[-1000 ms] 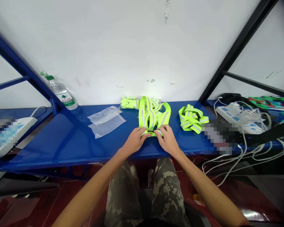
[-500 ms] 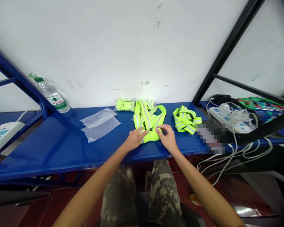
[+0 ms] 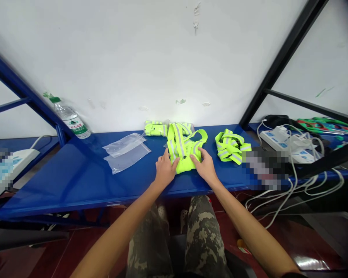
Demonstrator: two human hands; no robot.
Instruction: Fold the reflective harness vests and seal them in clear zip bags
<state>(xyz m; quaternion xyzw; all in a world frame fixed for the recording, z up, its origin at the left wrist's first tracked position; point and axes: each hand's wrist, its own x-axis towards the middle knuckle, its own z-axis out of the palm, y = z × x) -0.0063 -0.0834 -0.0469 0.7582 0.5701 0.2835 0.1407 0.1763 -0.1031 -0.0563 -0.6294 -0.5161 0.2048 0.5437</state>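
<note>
"What can you read here?"

"Not much. The clear plastic water bottle point(image 3: 71, 119) with a green cap stands by the shelf's back left corner. Its green-and-white label shows a mountain mark, but the writing is too small to make out."

"And the surface and room?"

"A glossy blue steel shelf point(image 3: 75, 173) runs along a scuffed white wall point(image 3: 104, 58). Below its front edge are a red tiled floor point(image 3: 37, 251) and the person's camouflage trousers point(image 3: 204, 247)."

"Where's the main piece?"

"A neon yellow-green reflective harness point(image 3: 181, 148) with silver stripes lies near the middle of the shelf, towards the front edge, between the left hand point(image 3: 164, 170) and the right hand point(image 3: 204, 166)."

"The fingers?"

"The left ones are slightly spread against the harness's side, the right ones lie flat on top, and neither set visibly pinches."

"Around it?"

"Two clear zip bags point(image 3: 127, 152) lie to the left, a folded matching strap bundle point(image 3: 231, 146) to the right and a rolled bundle point(image 3: 156, 128) behind. Further right, a white power strip point(image 3: 281, 141) sits among white cables point(image 3: 307, 197)."
</note>
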